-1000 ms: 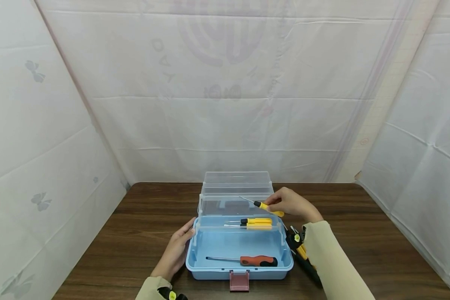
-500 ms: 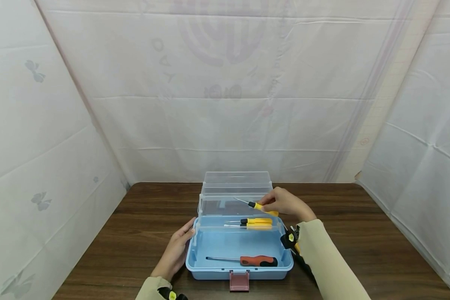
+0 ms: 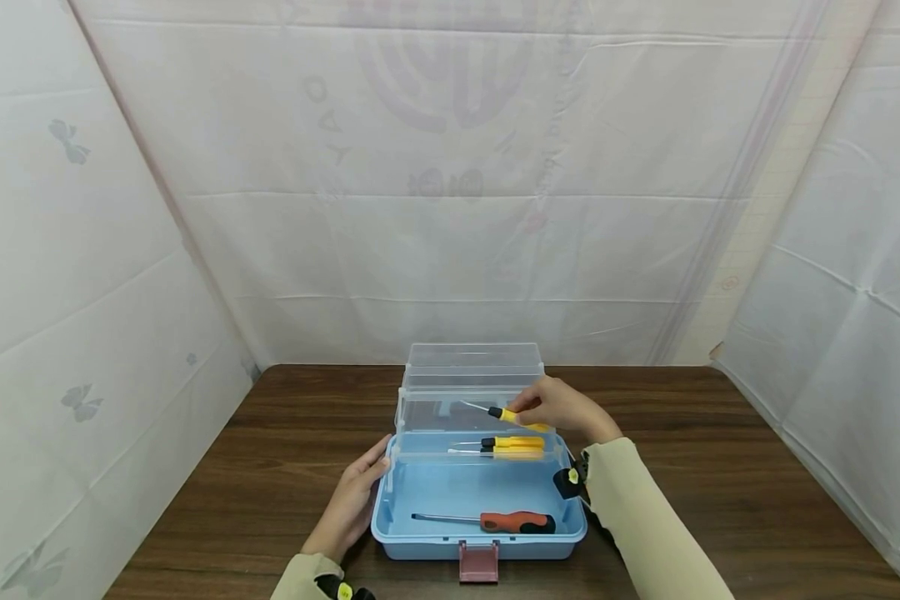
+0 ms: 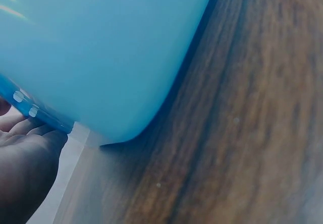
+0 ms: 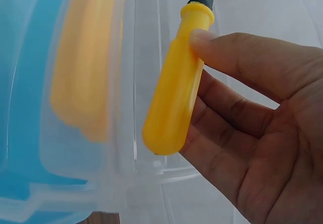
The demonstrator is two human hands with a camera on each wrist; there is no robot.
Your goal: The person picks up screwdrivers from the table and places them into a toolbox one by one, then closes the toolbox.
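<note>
Overhead, screwdriver (image 3: 512, 414) seemingly above tray edge (image 3: 467, 457).

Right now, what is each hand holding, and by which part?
Right hand pinches a yellow screwdriver by its handle. Left hand rests on the toolbox side, gripping nothing.

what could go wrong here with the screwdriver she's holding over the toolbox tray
The right hand holds the yellow screwdriver only lightly between thumb and fingers, so it might slip and drop. Its metal tip points toward the clear tray and could catch on the wall. The left hand merely rests against the toolbox, which might slide.
</note>
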